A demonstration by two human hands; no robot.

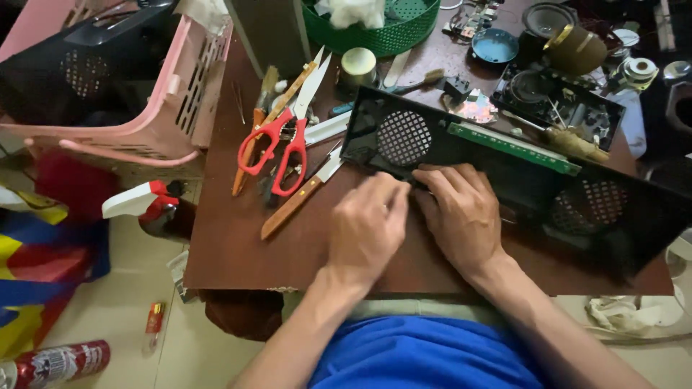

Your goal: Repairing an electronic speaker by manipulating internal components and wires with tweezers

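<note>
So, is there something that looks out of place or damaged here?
Yes. The black speaker housing lies opened on the table, its green circuit strip exposed, with both hands, left and right, on its near edge. Loose parts lie behind it. A spray can lies on the floor.

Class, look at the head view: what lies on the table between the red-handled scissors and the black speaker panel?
A wooden-handled knife, seen in the head view.
</note>
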